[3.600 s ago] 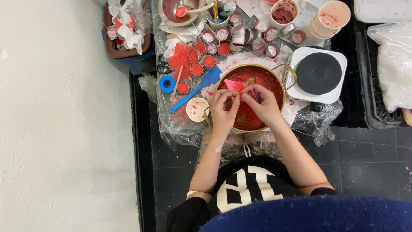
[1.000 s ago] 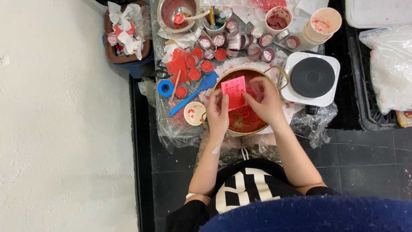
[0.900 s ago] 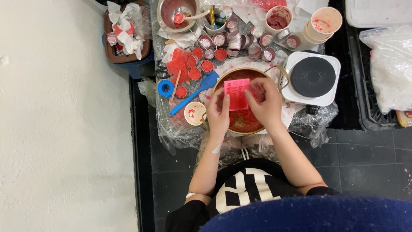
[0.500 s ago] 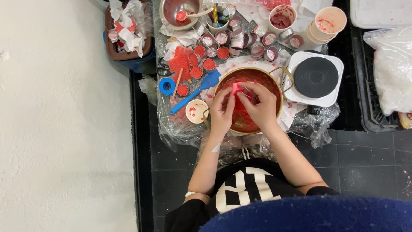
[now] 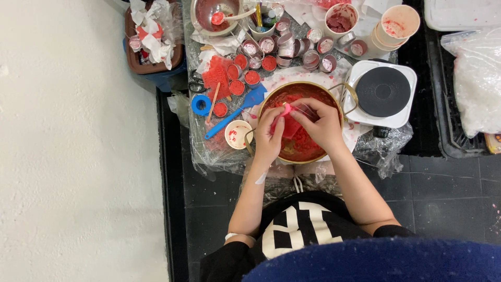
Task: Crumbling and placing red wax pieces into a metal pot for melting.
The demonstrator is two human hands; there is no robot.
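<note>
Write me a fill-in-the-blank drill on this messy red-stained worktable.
1. Both hands, left hand and right hand, work a pink piece over a round ____ full of red material.
2. The spatula left of the pan is ____ in colour.
3. The hot plate right of the pan has a round ____ top.

Missing words: pan; blue; black
</note>
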